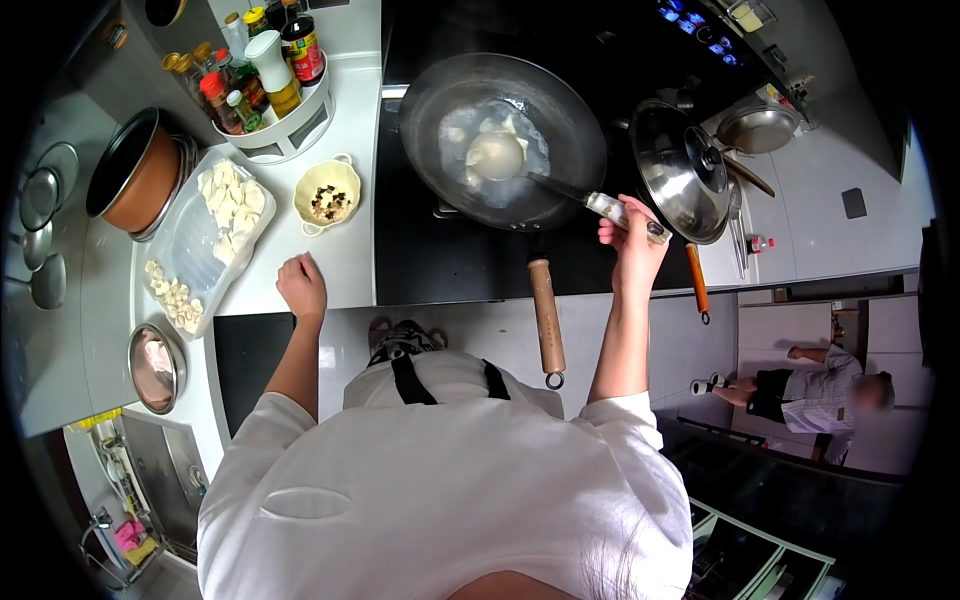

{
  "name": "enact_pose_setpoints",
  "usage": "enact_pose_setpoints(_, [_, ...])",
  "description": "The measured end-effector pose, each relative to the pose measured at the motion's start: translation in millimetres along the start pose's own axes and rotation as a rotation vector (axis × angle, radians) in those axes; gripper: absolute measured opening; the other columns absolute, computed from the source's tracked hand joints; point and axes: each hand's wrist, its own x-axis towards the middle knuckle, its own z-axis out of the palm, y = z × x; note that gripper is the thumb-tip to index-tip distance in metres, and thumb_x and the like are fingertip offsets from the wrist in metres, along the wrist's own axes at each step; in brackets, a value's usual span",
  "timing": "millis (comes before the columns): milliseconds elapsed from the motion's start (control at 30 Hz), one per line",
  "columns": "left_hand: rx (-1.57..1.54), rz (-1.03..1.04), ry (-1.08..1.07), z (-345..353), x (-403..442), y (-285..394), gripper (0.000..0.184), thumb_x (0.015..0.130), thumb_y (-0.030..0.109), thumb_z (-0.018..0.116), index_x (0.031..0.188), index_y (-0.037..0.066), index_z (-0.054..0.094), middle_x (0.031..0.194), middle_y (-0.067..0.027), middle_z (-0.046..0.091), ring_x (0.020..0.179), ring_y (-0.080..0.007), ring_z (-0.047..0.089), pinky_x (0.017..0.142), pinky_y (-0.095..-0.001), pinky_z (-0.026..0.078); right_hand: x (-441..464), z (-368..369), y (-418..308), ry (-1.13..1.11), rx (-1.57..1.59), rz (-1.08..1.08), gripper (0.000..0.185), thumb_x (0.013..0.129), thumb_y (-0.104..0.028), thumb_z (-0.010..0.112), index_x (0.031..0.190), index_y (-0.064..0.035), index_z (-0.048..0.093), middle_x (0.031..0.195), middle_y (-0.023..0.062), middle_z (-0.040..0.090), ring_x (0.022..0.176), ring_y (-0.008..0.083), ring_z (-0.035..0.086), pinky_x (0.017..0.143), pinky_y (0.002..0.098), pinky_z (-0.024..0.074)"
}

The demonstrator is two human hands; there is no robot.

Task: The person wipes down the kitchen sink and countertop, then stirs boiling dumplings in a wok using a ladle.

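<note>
My right hand point(636, 238) is closed around the pale handle of a ladle point(497, 156). The ladle's bowl lies in cloudy liquid inside a dark wok point(572, 140) on the black stove, with pale pieces around it. The wok's wooden handle point(546, 318) points toward me, and no hand touches it. My left hand point(302, 286) rests on the white counter's edge with its fingers curled in; whether anything is inside them is hidden. Just above it stands a small yellow bowl point(327, 195) with dark and pinkish bits. Left of it, a clear tray point(197, 265) holds several dumplings.
A lidded pan point(682, 172) sits right of the wok. Bottles stand in a white round rack point(290, 135) at the back left, near a copper-coloured pot point(140, 185). A metal bowl point(156, 368) is at the lower left. Another person point(810, 395) is at the far right.
</note>
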Motion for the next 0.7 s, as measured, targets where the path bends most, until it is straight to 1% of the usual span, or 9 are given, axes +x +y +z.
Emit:
enact_pose_setpoints(167, [0.000,-0.002,-0.007,-1.1,0.2,0.4,0.025,0.096,0.024,0.053,0.084,0.005,0.063,0.083,-0.0124,0.064,0.083,-0.0335,0.058,0.074,-0.0460,0.043,-5.0,-5.7,-1.0,0.019,-0.040,-0.116,0.023,0.094,-0.013,0.057,0.105,0.0061,0.065,0.080,0.0137,0.067,0.060,0.0144,0.063,0.053,0.0254,0.0531])
enact_pose_setpoints(267, [-0.001,-0.001,-0.003,0.5,-0.4,-1.2,0.025,0.096,0.025,0.053,0.084,0.005,0.063,0.083,-0.0124,0.064,0.084,-0.0334,0.058,0.074,-0.0460,0.043,-7.3,-8.5,-0.1,0.038,-0.040,-0.151,0.024,0.094,-0.013,0.057,0.106,0.0064,0.064,0.081,0.0139,0.067,0.061,0.0147,0.063,0.053,0.0255,0.0535])
enact_pose_setpoints(467, [-0.006,0.012,-0.002,0.9,-0.3,-2.8,0.025,0.096,0.025,0.053,0.085,0.005,0.063,0.084,-0.0117,0.064,0.084,-0.0326,0.058,0.075,-0.0453,0.043,-13.0,-10.4,-0.9,0.060,-0.039,-0.172,0.024,0.095,-0.014,0.058,0.106,0.0070,0.064,0.081,0.0142,0.067,0.062,0.0150,0.064,0.055,0.0254,0.0542])
enact_pose_setpoints(667, [-0.003,0.006,-0.012,1.8,-0.6,-4.4,0.024,0.096,0.024,0.053,0.085,0.005,0.063,0.085,-0.0116,0.064,0.084,-0.0327,0.058,0.075,-0.0454,0.044,-23.6,-6.7,-3.1,0.022,-0.095,-0.204,0.022,0.095,-0.012,0.058,0.106,0.0059,0.064,0.080,0.0137,0.067,0.062,0.0146,0.064,0.056,0.0254,0.0544])
enact_pose_setpoints(700, [-0.007,0.005,-0.010,1.6,-0.6,-3.7,0.024,0.096,0.024,0.053,0.085,0.005,0.063,0.085,-0.0116,0.064,0.084,-0.0327,0.058,0.075,-0.0454,0.044,-24.3,-8.3,-1.8,-0.007,-0.104,-0.205,0.021,0.094,-0.012,0.060,0.106,0.0046,0.064,0.082,0.0124,0.067,0.062,0.0134,0.063,0.057,0.0248,0.0541])
